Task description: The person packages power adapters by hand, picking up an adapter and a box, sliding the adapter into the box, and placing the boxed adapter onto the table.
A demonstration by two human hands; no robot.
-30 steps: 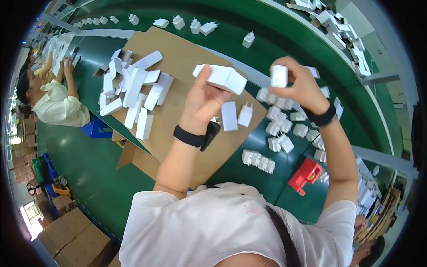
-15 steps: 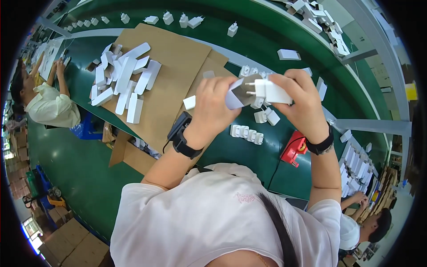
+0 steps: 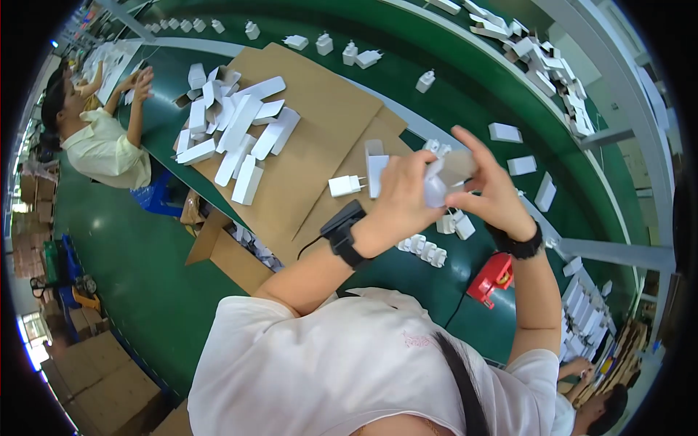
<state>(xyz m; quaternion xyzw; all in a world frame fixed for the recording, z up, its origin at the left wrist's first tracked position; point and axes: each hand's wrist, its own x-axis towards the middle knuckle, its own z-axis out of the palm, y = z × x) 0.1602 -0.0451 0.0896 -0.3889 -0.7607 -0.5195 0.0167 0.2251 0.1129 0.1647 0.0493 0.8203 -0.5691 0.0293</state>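
My left hand [image 3: 407, 190] is closed around a small white cardboard box [image 3: 435, 190], blurred by motion, with a brownish flap standing up toward the right. My right hand [image 3: 498, 190] is just right of that box, its fingers spread and its thumb close to the box's open end. Whether a charger sits inside the box cannot be seen. Beside my left hand, a white plug charger [image 3: 345, 186] with two prongs lies on the cardboard sheet [image 3: 327, 109]. Another white box [image 3: 376, 171] stands just behind it, partly covered by my fingers.
Loose white boxes [image 3: 240, 131] are heaped on the cardboard. Several chargers [image 3: 423, 250] form a row near me, left of a red tape dispenser [image 3: 491, 280]. More chargers [image 3: 324, 43] are spaced along the green belt [image 3: 465, 94]. Co-workers sit at left [image 3: 109, 149] and lower right [image 3: 600, 410].
The charger that my right hand held at the box's mouth no longer shows in that hand, whose fingers have spread. My left hand still grips the box. The view has shifted left.
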